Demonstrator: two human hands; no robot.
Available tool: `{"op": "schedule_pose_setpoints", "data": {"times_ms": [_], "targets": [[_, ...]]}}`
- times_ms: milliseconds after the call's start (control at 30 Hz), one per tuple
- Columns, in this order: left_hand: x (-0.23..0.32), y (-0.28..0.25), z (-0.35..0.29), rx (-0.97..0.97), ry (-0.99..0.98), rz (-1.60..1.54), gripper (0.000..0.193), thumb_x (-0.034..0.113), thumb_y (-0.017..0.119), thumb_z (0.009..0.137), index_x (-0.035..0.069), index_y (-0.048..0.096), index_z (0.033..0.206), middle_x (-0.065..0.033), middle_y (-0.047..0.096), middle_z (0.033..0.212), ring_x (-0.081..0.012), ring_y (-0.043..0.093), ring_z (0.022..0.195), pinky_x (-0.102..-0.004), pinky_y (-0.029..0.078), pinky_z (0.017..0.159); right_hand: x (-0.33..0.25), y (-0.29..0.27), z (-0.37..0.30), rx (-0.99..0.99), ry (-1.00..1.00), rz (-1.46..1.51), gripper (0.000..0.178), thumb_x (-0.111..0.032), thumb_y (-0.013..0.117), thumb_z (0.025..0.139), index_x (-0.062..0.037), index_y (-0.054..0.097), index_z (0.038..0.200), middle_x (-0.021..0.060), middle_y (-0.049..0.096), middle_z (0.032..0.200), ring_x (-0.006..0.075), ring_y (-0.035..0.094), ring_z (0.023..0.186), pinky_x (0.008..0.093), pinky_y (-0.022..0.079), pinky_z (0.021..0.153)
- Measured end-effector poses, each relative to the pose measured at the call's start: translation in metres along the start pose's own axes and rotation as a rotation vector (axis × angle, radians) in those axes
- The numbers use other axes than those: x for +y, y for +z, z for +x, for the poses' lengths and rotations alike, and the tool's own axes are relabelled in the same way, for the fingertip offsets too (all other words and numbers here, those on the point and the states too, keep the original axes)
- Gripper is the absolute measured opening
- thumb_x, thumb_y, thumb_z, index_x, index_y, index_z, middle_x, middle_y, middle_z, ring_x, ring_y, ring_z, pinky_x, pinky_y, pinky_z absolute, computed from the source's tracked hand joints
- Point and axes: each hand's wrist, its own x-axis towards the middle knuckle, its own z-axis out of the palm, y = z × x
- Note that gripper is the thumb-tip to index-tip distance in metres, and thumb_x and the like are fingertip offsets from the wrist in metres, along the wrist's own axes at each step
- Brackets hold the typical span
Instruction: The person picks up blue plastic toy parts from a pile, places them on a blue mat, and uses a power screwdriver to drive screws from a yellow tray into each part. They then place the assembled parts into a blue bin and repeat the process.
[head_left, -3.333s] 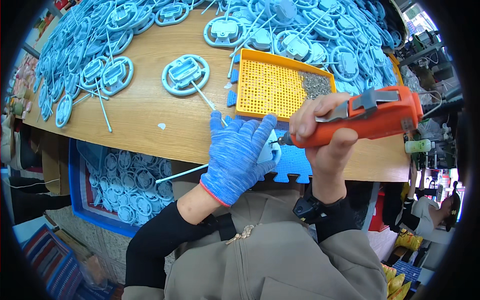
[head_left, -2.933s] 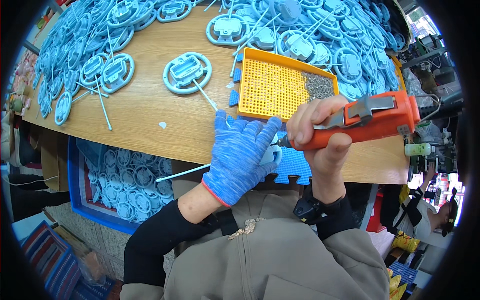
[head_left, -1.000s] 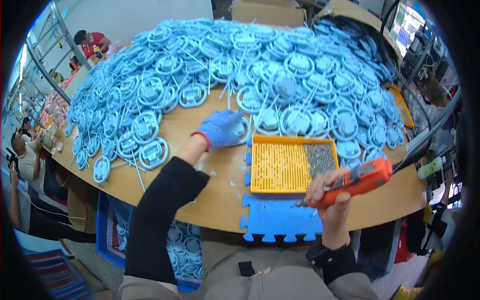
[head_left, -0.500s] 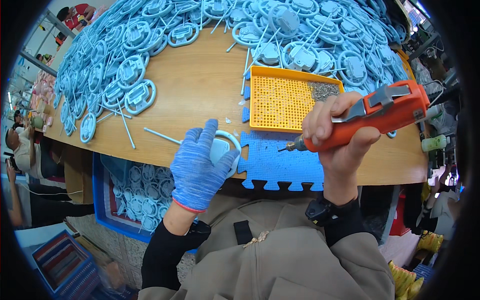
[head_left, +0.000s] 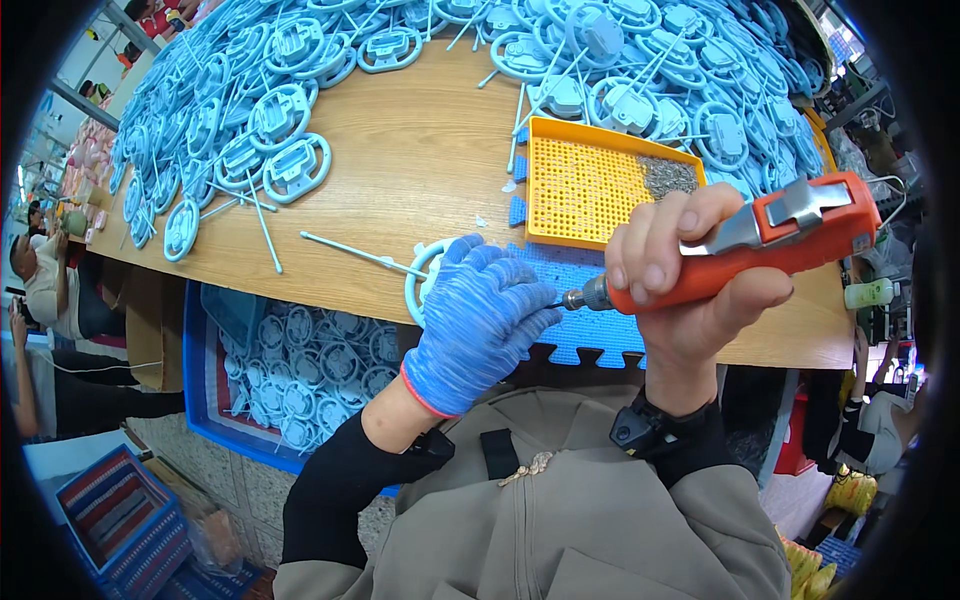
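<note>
My right hand [head_left: 680, 285], bare, is wrapped round an orange power screwdriver [head_left: 820, 225] with a metal lever, its bit pointing left. My left hand [head_left: 470, 325], in a blue knitted glove, has its fingers bunched at the tip of the bit; what they pinch is too small or hidden to tell. Under and beside that hand lies a light blue plastic ring-shaped part [head_left: 413, 290] with a thin rod sticking out to the left; the glove hides much of it. A blue foam mat [head_left: 590, 335] lies below the screwdriver's tip.
A yellow tray [head_left: 580, 235] with rows of holes holds small metal screws [head_left: 668, 178]. Light blue parts [head_left: 290, 45] are heaped along the table's far side. Below the table's left front stands a blue crate [head_left: 197, 385] of similar parts. Other people sit at the far left.
My left hand has moved right, off the ring part's middle, and its fingers have come together at the bit. The screwdriver stays nearly in place. My view has shifted slightly.
</note>
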Motion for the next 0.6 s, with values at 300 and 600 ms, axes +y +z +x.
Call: {"op": "schedule_pose_setpoints", "data": {"times_ms": [300,600], "targets": [[0.002,-0.015,-0.014,-0.181,-0.553,-0.992,0.009,0.009,0.071,0.080,0.003,0.070,0.087,-0.0059,0.066,0.083,-0.0138,0.060,0.077,-0.0257,0.047,0.068,-0.007,0.002,0.009,-0.137,-0.015,0.241,0.061,-0.067,0.057,0.080,-0.0081,0.052,0.095,0.0002,0.053,0.066,0.0095,0.048,0.054,0.0249,0.044,0.050],[-0.043,-0.037,-0.019,-0.152,-0.173,0.156,0.064,0.022,0.082,0.060,0.004,0.060,0.118,-0.0149,0.057,0.121,-0.0351,0.050,0.115,-0.0427,0.041,0.096,0.007,0.001,0.002,-0.069,-0.038,-0.024,0.065,-0.072,0.050,0.078,-0.0094,0.048,0.095,-0.0009,0.051,0.065,0.0092,0.048,0.053,0.0257,0.045,0.050]]}}
